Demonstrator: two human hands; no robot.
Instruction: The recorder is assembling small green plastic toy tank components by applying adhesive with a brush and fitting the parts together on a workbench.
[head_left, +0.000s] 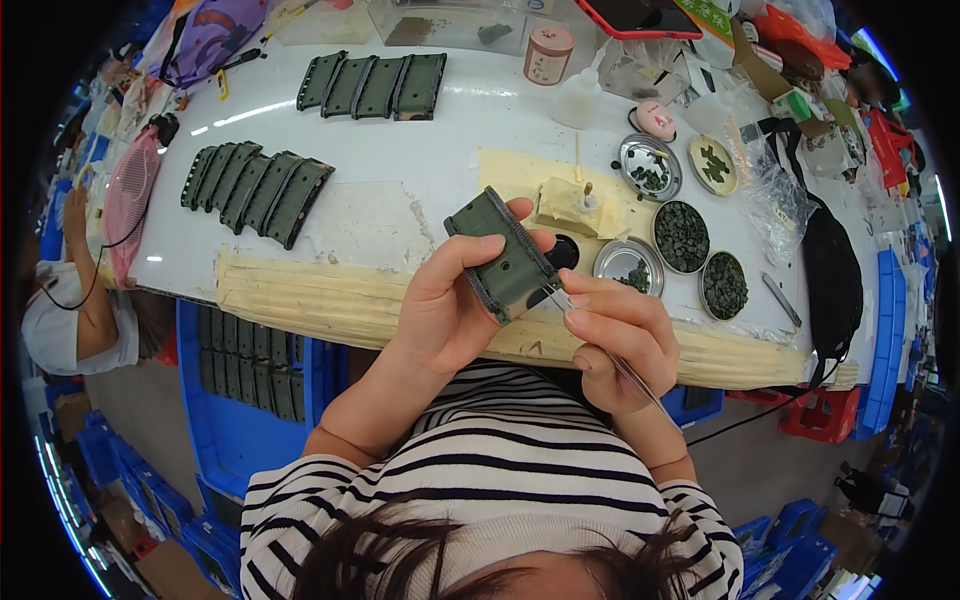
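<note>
While the left hand (435, 300) holds a dark green piece (500, 255) mid-frame, the right hand (628, 335) pinches tweezers (632, 377) at its edge, apparently mid-work; similar pieces (370, 88), upper left, may be done.

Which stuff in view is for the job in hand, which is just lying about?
In use, or apparently linked:
- green segment, in the left hand
- metal tweezers, in the right hand
- small green pieces in round dishes

Apparently just lying about:
- pink mesh item
- purple bag
- black fabric
</note>
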